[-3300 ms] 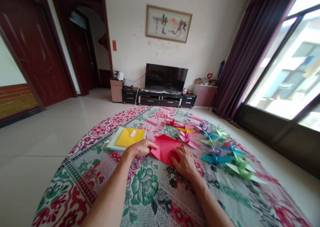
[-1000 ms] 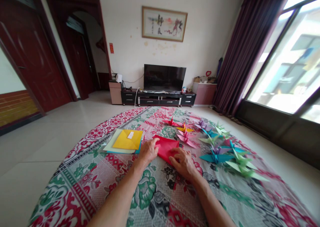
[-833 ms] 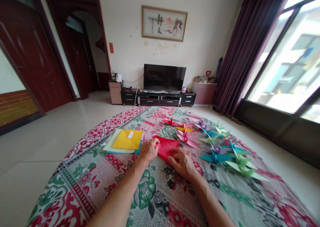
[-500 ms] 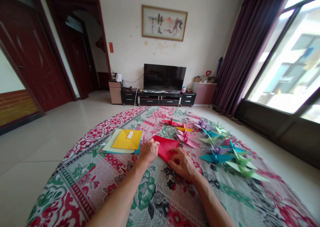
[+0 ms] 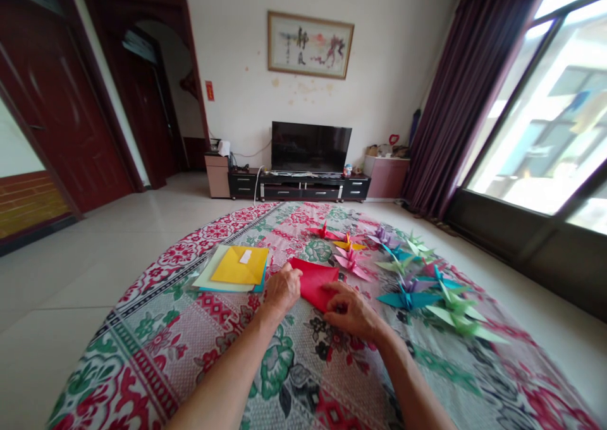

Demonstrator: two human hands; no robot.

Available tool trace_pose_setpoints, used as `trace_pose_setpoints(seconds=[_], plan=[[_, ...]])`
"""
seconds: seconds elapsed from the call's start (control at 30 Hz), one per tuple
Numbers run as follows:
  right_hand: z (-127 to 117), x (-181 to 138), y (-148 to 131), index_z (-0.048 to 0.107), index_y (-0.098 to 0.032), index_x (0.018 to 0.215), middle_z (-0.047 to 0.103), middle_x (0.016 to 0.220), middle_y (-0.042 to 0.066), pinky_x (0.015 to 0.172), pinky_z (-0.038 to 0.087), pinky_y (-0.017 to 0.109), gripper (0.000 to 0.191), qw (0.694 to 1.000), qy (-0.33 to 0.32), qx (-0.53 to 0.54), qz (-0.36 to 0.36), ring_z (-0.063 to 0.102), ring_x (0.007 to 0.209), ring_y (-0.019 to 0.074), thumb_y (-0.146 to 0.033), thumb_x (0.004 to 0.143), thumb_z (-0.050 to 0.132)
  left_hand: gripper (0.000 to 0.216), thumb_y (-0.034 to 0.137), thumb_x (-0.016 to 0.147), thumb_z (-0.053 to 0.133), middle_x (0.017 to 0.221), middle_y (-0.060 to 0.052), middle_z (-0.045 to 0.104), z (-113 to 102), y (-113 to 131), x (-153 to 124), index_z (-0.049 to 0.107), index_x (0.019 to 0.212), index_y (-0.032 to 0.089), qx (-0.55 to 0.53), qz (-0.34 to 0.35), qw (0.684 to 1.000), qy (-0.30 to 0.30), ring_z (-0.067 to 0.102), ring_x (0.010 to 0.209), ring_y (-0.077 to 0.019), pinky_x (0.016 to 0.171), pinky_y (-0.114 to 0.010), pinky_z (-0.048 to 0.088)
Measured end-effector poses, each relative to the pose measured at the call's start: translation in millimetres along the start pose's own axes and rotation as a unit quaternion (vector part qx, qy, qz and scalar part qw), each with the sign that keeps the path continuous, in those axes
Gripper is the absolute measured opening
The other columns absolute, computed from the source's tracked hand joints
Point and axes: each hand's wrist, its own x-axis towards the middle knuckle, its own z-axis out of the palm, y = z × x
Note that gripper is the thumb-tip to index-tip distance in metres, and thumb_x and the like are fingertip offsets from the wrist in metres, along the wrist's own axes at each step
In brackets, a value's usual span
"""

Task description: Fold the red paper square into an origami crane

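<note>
A folded red paper sheet (image 5: 317,279) lies on a flowered cloth (image 5: 284,367) spread over the floor. My left hand (image 5: 283,289) rests curled against the sheet's left edge, pressing it down. At the sheet's near corner my right hand (image 5: 351,311) pinches the paper with bent fingers. Just left of my left hand lies a stack of square papers (image 5: 234,269) with a yellow sheet on top. Several folded paper cranes (image 5: 408,277) in pink, blue, green, purple and yellow stand in rows to the right of the red sheet.
Pale floor tiles (image 5: 71,272) surround the cloth. A television (image 5: 310,147) on a low black cabinet stands against the far wall. Dark red doors (image 5: 61,114) are at the left, a large window with purple curtains (image 5: 455,95) at the right.
The red sheet has gone from a wider diamond to a smaller folded shape. My left hand has moved right onto its left edge and my right hand has slid to its near corner.
</note>
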Motion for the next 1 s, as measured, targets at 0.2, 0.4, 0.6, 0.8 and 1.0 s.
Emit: trace_pose_setpoints(seconds=[0.2, 0.4, 0.6, 0.8, 1.0], plan=[[17.8, 2.7, -2.1, 0.064, -0.021, 0.061, 0.065, 0.101, 0.004, 0.091, 0.035, 0.040, 0.006, 0.994, 0.087, -0.048, -0.043, 0.055, 0.098, 0.0216, -0.021, 0.067, 0.064, 0.028, 0.020, 0.082, 0.043, 0.096, -0.008, 0.061, 5.9, -1.7, 7.7, 0.065, 0.099, 0.018, -0.018, 0.011, 0.999, 0.028, 0.058, 0.088, -0.0167, 0.081, -0.028, 0.044], [28.0, 5.8, -9.0, 0.065, -0.022, 0.070, 0.065, 0.095, 0.003, 0.087, 0.038, 0.036, 0.007, 0.992, 0.094, -0.053, -0.071, 0.057, 0.091, 0.0189, -0.023, 0.074, 0.059, 0.025, 0.021, 0.081, 0.045, 0.097, -0.009, 0.061, 13.7, -4.2, 21.1, 0.066, 0.094, 0.016, -0.021, 0.029, 0.999, 0.033, 0.055, 0.091, -0.0199, 0.086, -0.032, 0.043], [16.0, 5.5, -7.5, 0.070, -0.023, 0.074, 0.065, 0.101, 0.003, 0.088, 0.041, 0.033, 0.025, 0.996, 0.032, -0.016, -0.078, 0.058, 0.093, 0.0176, -0.015, 0.076, 0.047, 0.025, 0.023, 0.082, 0.045, 0.098, -0.010, 0.059, 19.7, -5.5, 26.0, 0.066, 0.091, 0.016, -0.003, 0.051, 0.998, 0.031, 0.053, 0.093, -0.0216, 0.089, -0.035, 0.041], [-1.7, 0.3, -3.0, 0.073, -0.026, 0.075, 0.064, 0.111, 0.001, 0.093, 0.040, 0.035, 0.041, 0.998, -0.029, -0.025, -0.058, 0.057, 0.101, 0.0185, -0.004, 0.059, 0.042, 0.028, 0.025, 0.084, 0.042, 0.099, -0.010, 0.058, 23.6, -6.9, 23.1, 0.065, 0.095, 0.015, 0.002, 0.069, 0.997, 0.044, 0.052, 0.095, -0.0215, 0.091, -0.035, 0.040], [4.4, 0.7, 4.9, 0.072, -0.027, 0.083, 0.062, 0.112, 0.002, 0.092, 0.039, 0.038, 0.040, 0.996, 0.001, -0.059, -0.066, 0.055, 0.103, 0.0191, -0.005, 0.065, 0.044, 0.025, 0.023, 0.084, 0.043, 0.097, -0.010, 0.059, 23.7, -8.7, 33.3, 0.066, 0.091, 0.015, -0.005, 0.071, 0.997, 0.038, 0.054, 0.092, -0.0206, 0.089, -0.034, 0.042]])
